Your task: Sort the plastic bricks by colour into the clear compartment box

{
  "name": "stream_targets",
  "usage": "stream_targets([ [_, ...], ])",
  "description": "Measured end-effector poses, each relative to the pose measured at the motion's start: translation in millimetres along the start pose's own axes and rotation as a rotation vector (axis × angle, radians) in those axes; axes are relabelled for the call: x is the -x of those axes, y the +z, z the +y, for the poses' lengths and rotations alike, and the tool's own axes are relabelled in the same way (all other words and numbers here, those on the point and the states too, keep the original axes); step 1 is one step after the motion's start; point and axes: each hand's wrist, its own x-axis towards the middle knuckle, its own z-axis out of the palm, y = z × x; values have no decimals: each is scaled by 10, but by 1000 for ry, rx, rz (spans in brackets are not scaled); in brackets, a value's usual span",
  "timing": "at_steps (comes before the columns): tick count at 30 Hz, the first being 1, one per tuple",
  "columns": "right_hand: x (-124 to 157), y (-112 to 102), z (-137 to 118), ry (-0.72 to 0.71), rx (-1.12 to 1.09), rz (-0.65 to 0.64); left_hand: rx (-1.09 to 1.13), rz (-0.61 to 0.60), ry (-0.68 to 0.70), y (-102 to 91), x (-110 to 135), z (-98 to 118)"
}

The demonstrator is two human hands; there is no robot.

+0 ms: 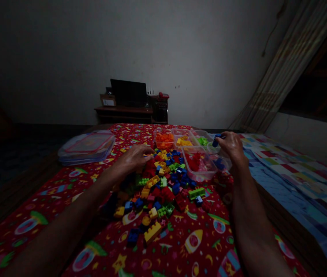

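Note:
A pile of small plastic building bricks (163, 184) in red, blue, yellow and green lies on a red patterned cloth (65, 192). My left hand (134, 157) rests on the pile's far left edge, fingers curled over bricks; what it grips is hidden. My right hand (231, 145) is pinched on a blue brick (216, 143) above clear tubs at the far right. The nearest tub (199, 163) holds red bricks. Behind it stand tubs of orange bricks (164, 140), yellow bricks (184, 141) and green bricks (202, 140).
A stack of clear tub lids (87, 148) lies at the far left of the cloth. A checked multicoloured sheet (296, 181) covers the surface to the right. A dark desk with a monitor (129, 94) stands against the far wall. The room is dim.

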Motion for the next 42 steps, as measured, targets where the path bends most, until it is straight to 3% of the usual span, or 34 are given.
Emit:
stream_targets([
  [3, -6, 51, 111, 69, 61, -42, -3, -37, 20, 47, -3, -27],
  [6, 6, 61, -11, 5, 14, -29, -17, -50, 29, 64, -4, -1],
  [10, 122, 74, -450, -238, -158, -96, -49, -57, 62, 62, 7, 89],
  [14, 383, 199, -877, -529, -259, -352, -39, -75, 111, 67, 23, 151],
  [17, 572, 343, -1042, -677, -228, -503, -32, -91, 123, 78, 38, 135],
  [21, 715, 502, -1128, -757, -93, -566, -36, -146, 157, 101, 61, 74],
  [27, 761, 558, -1186, -823, -122, -559, -39, -186, 139, 99, 65, 28],
  [32, 724, 542, -1156, -826, -141, -489, 21, -211, 6, 23, 19, -31],
  [38, 715, 498, -1130, -844, -171, -456, 360, -283, -44, -43, 17, -206],
  [42, 770, 438, -1166, -832, -261, -395, 571, -214, -45, -35, 38, -225],
])
